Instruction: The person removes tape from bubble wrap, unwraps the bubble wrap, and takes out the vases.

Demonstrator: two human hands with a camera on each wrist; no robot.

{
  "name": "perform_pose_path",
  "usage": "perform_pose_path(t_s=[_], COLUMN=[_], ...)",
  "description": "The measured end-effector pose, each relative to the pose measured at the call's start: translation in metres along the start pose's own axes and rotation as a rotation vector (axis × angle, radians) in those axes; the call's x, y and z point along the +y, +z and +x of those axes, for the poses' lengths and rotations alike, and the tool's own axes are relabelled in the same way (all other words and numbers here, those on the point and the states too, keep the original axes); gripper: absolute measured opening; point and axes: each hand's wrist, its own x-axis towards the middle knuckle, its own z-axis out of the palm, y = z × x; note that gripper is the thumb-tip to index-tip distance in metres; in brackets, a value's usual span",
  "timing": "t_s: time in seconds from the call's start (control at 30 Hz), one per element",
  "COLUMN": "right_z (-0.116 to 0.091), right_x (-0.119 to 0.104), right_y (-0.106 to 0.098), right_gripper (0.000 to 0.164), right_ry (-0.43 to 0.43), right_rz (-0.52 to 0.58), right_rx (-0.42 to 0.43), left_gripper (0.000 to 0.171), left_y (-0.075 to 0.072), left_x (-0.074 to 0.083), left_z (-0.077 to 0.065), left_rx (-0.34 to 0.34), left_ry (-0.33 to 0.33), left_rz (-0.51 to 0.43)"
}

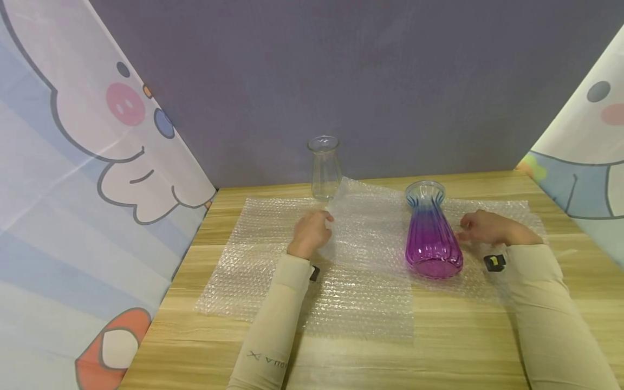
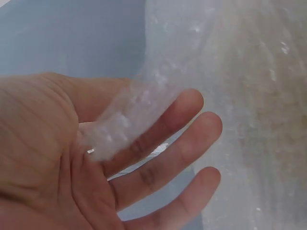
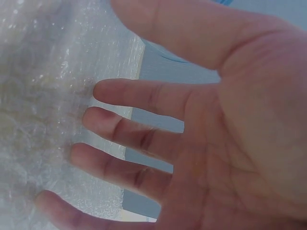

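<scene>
A ribbed glass vase [image 1: 434, 238], blue at the neck and purple below, is on the bubble wrap, its wide base towards me. Whether it stands or lies I cannot tell. My left hand [image 1: 311, 233] pinches the edge of a bubble wrap sheet [image 1: 365, 222] left of the vase. In the left wrist view a flap of bubble wrap [image 2: 134, 117] runs between thumb and index finger, the other fingers loosely extended. Just right of the vase is my right hand [image 1: 487, 227]. In the right wrist view its fingers [image 3: 129, 129] are spread nearly straight over bubble wrap [image 3: 48, 96], gripping nothing.
A clear glass vase [image 1: 325, 170] stands at the back of the wooden table [image 1: 439, 346], near the grey wall [image 1: 317, 81]. Another bubble wrap layer [image 1: 273, 271] spreads across the left and middle. Cartoon-printed curtains [image 1: 63, 216] hang on both sides.
</scene>
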Motion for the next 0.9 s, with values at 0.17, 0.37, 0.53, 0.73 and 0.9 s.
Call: perform_pose_path(t_s=[0.17,0.37,0.53,0.73,0.9], right_z=[-0.001,-0.001,-0.001,0.000,0.000], right_x=[0.000,0.000,-0.001,-0.001,-0.002], right_y=[0.000,0.001,0.001,0.001,0.001], right_gripper=[0.056,0.054,0.053,0.054,0.054], right_ry=[-0.003,-0.013,-0.018,-0.019,-0.016], right_rz=[0.016,0.004,-0.004,-0.010,-0.019], right_rx=[0.005,0.021,0.024,0.027,0.028], left_gripper=[0.046,0.045,0.036,0.004,0.017], left_y=[0.007,0.014,0.019,0.026,0.031], left_x=[-0.007,-0.010,-0.007,0.002,0.011], left_z=[0.003,0.005,0.006,0.007,0.005], left_rx=[-0.042,-0.036,-0.017,0.018,0.021], left_ry=[-0.034,-0.065,-0.062,-0.020,0.082], left_rz=[-0.006,0.019,0.083,0.229,0.261])
